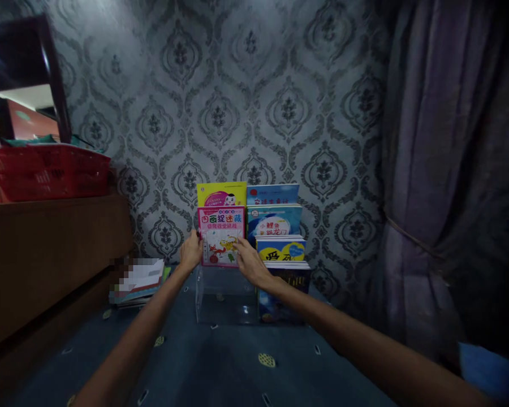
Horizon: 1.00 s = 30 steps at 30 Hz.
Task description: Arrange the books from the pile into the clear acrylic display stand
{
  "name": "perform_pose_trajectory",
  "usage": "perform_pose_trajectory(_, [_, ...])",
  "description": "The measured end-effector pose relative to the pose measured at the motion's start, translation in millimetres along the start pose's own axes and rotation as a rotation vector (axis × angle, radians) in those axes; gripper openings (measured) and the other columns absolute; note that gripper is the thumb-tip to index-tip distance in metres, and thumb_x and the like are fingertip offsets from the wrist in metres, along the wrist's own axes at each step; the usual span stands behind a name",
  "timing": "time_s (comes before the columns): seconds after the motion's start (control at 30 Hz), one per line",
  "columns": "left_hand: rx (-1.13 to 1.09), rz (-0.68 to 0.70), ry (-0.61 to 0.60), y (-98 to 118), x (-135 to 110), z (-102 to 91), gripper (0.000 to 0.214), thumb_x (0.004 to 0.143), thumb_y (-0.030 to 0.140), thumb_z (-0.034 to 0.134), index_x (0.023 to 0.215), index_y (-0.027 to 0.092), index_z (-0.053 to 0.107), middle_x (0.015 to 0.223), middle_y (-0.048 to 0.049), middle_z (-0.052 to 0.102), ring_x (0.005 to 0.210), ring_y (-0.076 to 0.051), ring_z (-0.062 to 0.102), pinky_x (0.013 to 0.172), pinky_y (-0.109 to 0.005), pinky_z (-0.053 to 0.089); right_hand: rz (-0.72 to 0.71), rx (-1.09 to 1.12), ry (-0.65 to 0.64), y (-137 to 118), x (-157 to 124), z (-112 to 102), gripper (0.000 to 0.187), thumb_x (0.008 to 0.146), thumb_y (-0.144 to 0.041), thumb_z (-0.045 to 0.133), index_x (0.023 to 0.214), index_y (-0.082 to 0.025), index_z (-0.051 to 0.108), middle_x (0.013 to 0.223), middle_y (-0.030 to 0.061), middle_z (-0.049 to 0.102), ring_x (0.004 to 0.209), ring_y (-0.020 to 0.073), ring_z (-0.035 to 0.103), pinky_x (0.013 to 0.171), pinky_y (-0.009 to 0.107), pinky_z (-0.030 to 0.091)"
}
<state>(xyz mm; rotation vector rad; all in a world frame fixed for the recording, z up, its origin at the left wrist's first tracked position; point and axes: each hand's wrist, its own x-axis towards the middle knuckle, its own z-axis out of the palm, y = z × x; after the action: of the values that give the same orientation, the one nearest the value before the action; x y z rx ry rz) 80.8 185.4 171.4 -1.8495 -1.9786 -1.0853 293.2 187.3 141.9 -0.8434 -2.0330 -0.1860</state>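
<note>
A pink children's book (pixel 221 221) with Chinese lettering and animal drawings stands upright, cover facing me. My left hand (pixel 192 251) grips its left edge, while my right hand (pixel 252 263) holds it near the right edge with fingers on the cover. Behind it rises a yellow book (pixel 210 193), partly hidden. Both are at the left column of a clear acrylic tiered stand (pixel 227 305), whose lower left tier shows no book. The right column holds a blue book (pixel 275 193), a teal book (pixel 294 217), yellow-and-blue books (pixel 299 250) and dark blue books (pixel 286 308).
A pile of books or papers (pixel 142 280) lies left of the stand on the dark patterned cloth (pixel 220 367). Further left, a red basket (pixel 51 172) sits on a brown wooden cabinet (pixel 55 254). Patterned wallpaper is behind, and a purple curtain (pixel 428 169) hangs at right.
</note>
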Motion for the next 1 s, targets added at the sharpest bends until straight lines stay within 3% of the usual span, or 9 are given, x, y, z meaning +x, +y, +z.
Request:
perform_pose_trajectory(0.2, [-0.019,-0.002,0.023,-0.8,2.4,1.3,0.021,0.1,0.027,0.037,0.106,0.017,0.055,0.114,-0.0143,0.066,0.107,-0.025,0.063,0.083,-0.031,0.044,0.005,0.014,0.008,10.9,-4.5,1.7,0.043,0.081,-0.006,0.047,0.119,-0.016,0.064,0.135,0.0139,0.057,0.126,0.0242,0.055,0.108,0.043,0.045])
perform_pose_trajectory(0.53, [-0.094,0.032,0.059,-1.5,-5.0,3.4,0.024,0.101,0.025,0.033,0.105,0.018,0.056,0.104,-0.0124,0.069,0.099,-0.024,0.064,0.081,-0.032,0.044,0.014,-0.001,-0.001,12.9,-10.6,-3.1,0.042,0.083,-0.007,0.046,0.121,-0.012,0.063,0.137,0.0185,0.055,0.129,0.0275,0.054,0.109,0.046,0.044])
perform_pose_trajectory(1.0, [-0.201,0.156,0.112,-20.1,-16.1,16.2,0.021,0.101,0.024,0.033,0.097,0.019,0.054,0.098,-0.0084,0.065,0.095,-0.021,0.06,0.083,-0.032,0.044,0.019,0.036,-0.03,9.6,-26.6,1.9,0.043,0.083,-0.01,0.046,0.121,-0.016,0.064,0.139,0.0154,0.055,0.132,0.0284,0.051,0.111,0.048,0.042])
